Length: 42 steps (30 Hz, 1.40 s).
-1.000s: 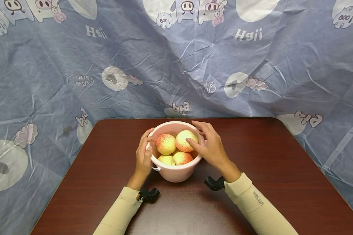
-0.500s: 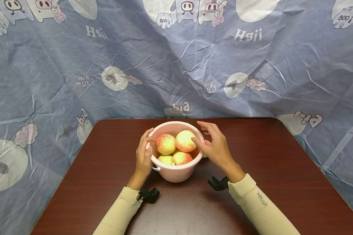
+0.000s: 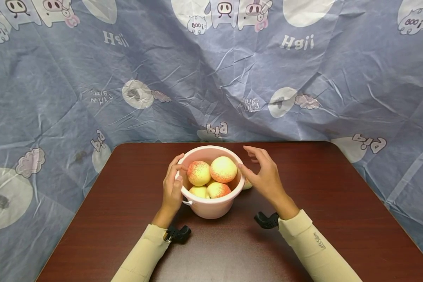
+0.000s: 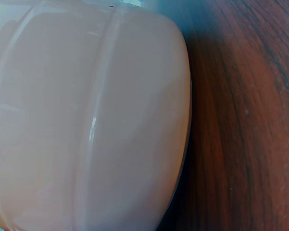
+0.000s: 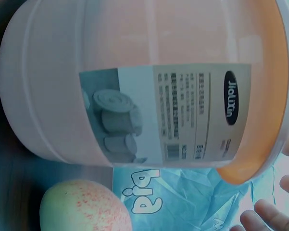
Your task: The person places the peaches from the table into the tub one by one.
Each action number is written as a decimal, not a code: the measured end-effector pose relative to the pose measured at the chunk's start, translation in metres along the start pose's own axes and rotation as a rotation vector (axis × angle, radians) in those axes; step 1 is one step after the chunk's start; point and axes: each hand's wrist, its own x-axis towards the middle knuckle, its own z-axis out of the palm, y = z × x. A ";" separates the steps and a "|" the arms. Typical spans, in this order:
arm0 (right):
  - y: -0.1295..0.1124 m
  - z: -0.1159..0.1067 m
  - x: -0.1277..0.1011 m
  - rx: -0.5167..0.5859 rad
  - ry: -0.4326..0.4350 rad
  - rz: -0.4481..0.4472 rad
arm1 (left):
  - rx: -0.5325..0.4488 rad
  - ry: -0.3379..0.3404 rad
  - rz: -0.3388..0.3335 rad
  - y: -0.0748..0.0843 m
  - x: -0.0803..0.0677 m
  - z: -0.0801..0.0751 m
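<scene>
Pink plastic bucket (image 3: 211, 207), mid-worktop toward the far edge, is gripped at its rim by the left hand (image 3: 172, 187). The right hand (image 3: 264, 176), a second ago on the top yellow-red peach (image 3: 223, 169), is now withdrawn, fingers spread, empty. A fifth peach (image 5: 84, 207) is exposed on the brown wooden worktop (image 3: 338, 219), beside the bucket.

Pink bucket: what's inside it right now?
The pink bucket holds four peaches that show, two on top of two lower ones. Anything beneath them is covered. One more peach lies outside, beside its wall.
</scene>
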 end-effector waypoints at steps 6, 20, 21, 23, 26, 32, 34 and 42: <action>0.004 -0.004 -0.004 -0.013 0.005 0.029 | 0.000 -0.001 0.002 0.000 0.000 0.000; 0.012 -0.008 -0.007 -0.026 0.012 0.053 | -0.009 0.004 0.006 -0.001 0.000 0.000; 0.013 -0.008 -0.008 -0.029 0.013 0.055 | -0.007 0.003 0.004 -0.001 0.000 0.000; 0.013 -0.009 -0.009 -0.033 0.014 0.060 | -0.006 0.002 0.003 -0.001 0.000 0.000; 0.015 -0.009 -0.010 -0.036 0.015 0.067 | -0.002 0.003 0.002 -0.001 0.000 0.000; 0.019 -0.010 -0.011 -0.044 0.019 0.067 | 0.000 0.003 0.002 -0.001 0.001 0.001; 0.020 -0.010 -0.011 -0.045 0.019 0.066 | -0.001 0.003 0.003 -0.001 0.001 0.001; 0.022 -0.009 -0.013 -0.043 0.017 0.074 | 0.001 0.001 0.003 0.000 0.000 0.000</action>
